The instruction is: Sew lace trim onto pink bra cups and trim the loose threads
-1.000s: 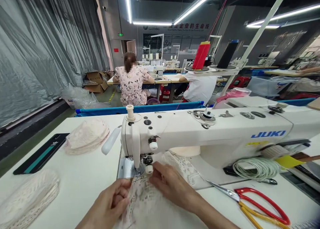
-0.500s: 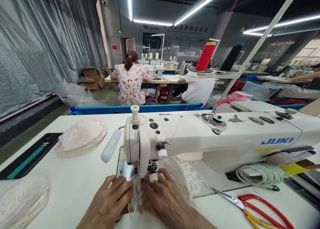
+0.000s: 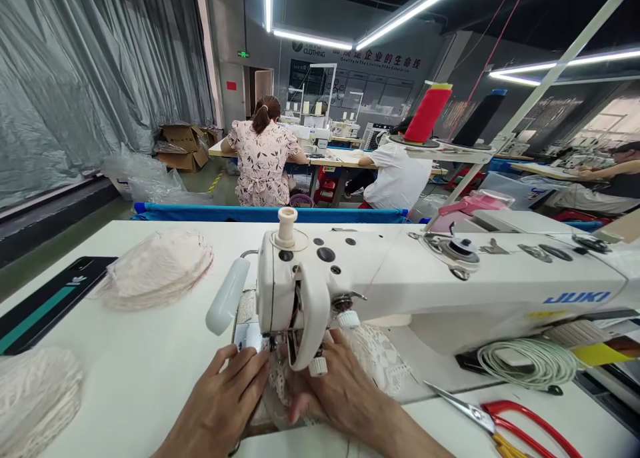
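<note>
A white lace piece (image 3: 280, 381) lies under the needle area of the white sewing machine (image 3: 320, 275), in front of me. My left hand (image 3: 227, 385) is left of the needle, its bent fingers close together at the lace edge, fingertips by the metal plate (image 3: 247, 336). My right hand (image 3: 345, 381) presses on the lace from the right, partly beneath the machine head, thumb spread from its fingers. Its fingertips are partly hidden. More patterned lace (image 3: 383, 358) spreads behind this hand on the machine bed.
Stacked lace pieces (image 3: 157, 271) and another stack (image 3: 40, 398) lie left, near a black phone-like box (image 3: 55, 301). Red-handled scissors (image 3: 483, 415) and coiled pale cord (image 3: 527, 358) lie right. Thread cones (image 3: 429, 115) stand above. Two co-workers (image 3: 263, 151) sit ahead.
My right thumb has moved apart from its fingers, and the right hand has shifted slightly right. The left hand stays beside the needle. The view has shifted a little.
</note>
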Action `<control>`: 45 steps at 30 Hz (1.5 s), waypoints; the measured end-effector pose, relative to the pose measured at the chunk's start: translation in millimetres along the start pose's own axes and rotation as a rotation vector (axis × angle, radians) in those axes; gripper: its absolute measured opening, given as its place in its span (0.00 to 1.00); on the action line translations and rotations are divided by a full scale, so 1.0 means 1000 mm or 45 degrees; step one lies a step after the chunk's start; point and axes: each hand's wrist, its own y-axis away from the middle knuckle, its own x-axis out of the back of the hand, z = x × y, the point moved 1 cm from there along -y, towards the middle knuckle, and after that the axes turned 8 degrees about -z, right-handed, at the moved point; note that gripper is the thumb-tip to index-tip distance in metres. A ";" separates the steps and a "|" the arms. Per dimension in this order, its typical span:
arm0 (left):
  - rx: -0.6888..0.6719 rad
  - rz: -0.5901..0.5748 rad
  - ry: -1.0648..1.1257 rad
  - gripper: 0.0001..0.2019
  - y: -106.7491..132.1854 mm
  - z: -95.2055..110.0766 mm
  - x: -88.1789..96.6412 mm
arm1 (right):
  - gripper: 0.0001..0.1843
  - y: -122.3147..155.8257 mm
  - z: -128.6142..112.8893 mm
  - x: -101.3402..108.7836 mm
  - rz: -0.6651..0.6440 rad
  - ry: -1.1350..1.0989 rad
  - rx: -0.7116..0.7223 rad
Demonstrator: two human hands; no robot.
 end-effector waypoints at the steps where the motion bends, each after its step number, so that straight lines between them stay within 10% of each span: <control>1: -0.003 0.002 -0.001 0.16 0.001 0.002 0.001 | 0.29 0.001 -0.002 0.003 -0.018 -0.008 0.051; 32: 0.047 -0.026 0.153 0.12 0.006 0.009 -0.001 | 0.10 0.008 -0.027 0.008 0.022 -0.028 0.294; 45: 0.011 -0.042 0.025 0.14 -0.003 0.011 0.004 | 0.32 0.008 -0.028 0.007 0.260 -0.155 0.104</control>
